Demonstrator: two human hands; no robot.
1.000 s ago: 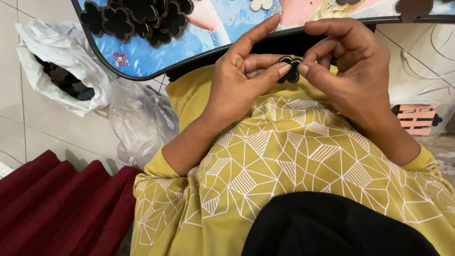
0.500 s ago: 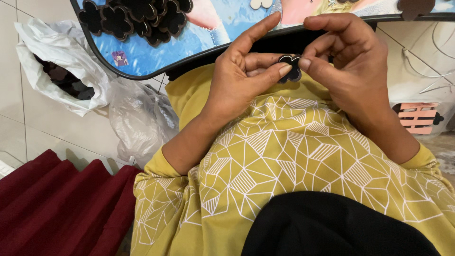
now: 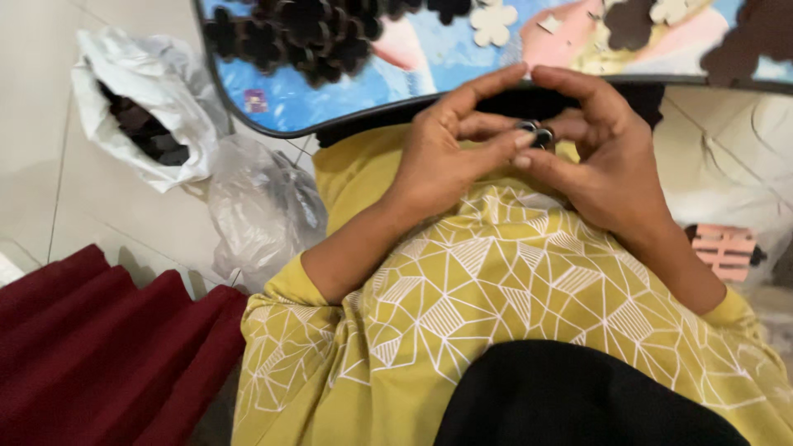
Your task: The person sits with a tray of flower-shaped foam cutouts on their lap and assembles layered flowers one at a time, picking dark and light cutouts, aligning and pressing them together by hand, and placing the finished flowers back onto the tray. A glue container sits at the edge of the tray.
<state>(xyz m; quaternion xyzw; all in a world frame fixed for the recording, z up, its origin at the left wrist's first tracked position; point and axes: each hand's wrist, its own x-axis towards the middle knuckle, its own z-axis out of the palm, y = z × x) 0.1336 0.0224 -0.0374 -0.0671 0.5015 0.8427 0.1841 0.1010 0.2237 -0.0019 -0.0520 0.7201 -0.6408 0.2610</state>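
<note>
Dark small piece (image 3: pixel 538 134) pinched by left hand (image 3: pixel 446 153) & right hand (image 3: pixel 603 165); tray (image 3: pixel 347 99) w/ cutouts (image 3: pixel 306 33) behind.

Both hands met at about one o'clock in the view, fingertips pressed together in a pinch. The left hand (image 3: pixel 450 153) reached up from seven o'clock, index finger extended, thumb tucked; the right hand (image 3: pixel 607 165) came in from four o'clock, fingers arched over.
</note>
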